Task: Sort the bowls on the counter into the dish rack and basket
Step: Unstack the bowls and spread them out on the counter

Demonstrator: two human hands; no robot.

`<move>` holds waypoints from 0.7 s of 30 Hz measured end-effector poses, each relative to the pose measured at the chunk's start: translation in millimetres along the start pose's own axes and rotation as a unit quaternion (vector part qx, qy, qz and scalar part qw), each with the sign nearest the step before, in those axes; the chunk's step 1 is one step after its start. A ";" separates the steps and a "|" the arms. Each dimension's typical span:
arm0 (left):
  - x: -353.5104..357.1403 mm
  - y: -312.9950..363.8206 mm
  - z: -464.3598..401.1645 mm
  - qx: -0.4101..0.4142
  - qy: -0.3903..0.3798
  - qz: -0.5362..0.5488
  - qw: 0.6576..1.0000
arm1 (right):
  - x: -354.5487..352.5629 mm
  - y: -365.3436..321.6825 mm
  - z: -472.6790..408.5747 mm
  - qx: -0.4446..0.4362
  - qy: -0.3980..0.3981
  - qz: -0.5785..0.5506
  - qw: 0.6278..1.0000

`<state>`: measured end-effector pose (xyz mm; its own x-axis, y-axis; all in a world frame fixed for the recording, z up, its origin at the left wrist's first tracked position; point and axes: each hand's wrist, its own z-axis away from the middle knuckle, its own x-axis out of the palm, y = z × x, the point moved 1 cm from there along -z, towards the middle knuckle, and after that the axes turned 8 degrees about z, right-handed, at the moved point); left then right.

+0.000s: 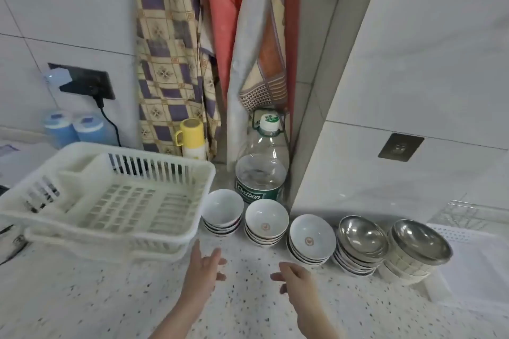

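Both hands, left hand point(205, 263) and right hand point(293, 275), are held empty with fingers loosely spread at lower centre. Bowl stacks point(265, 221) are lined mid-frame; a stack could be toppled if gripped off-centre beside the dish rack point(190, 231).

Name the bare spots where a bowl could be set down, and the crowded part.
Free: the dish rack floor, and the counter in front of the bowl stacks, around both hands. Crowded: the row of stacks by the water bottle.
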<state>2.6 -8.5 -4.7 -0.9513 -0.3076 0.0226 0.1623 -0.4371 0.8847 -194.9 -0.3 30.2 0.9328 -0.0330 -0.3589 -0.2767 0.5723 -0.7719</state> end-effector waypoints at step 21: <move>6.4 18.6 -86.8 -0.018 0.033 0.092 0.995 | 68.3 -43.4 -63.7 0.028 0.244 0.105 0.964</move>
<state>22.3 -92.0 -28.5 -0.8856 -0.4391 0.1517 0.3431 -0.3979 0.8509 -133.8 -79.6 5.8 0.6345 -0.2842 -0.7188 -0.4227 0.6511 -0.6304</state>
